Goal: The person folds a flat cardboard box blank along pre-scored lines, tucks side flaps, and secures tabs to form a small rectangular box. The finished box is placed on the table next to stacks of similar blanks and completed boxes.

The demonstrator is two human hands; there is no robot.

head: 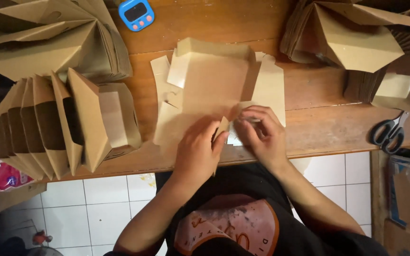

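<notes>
**Two hands fold a kraft paper box at the worktop's near edge**

A half-formed kraft paper box [214, 83] lies in the middle of the frame on the wooden worktop [319, 128], its far wall already raised and its side flaps spread flat. Both hands work at its near edge, just above the lower rim of the worktop. The left hand [198, 154] lies palm down on the near flap, its grip pressed together around a small upright corner tab [222, 127] — thumb on one side, fingers on the other. The right hand [262, 135] sits just beside it, fingers curled, its grip pinching the neighbouring fold of the same near flap; the two hands almost touch.

At the left of the frame stands a row of finished boxes nested together [62, 123], with more fanned stock [48, 38] in the upper left. Another heap of folded boxes [357, 42] fills the upper right. A blue digital timer [136, 13] rests at the top edge, and black-handled scissors [389, 132] lie at the right — well apart from the hands. White floor tiles [100, 204] show below the worktop.
</notes>
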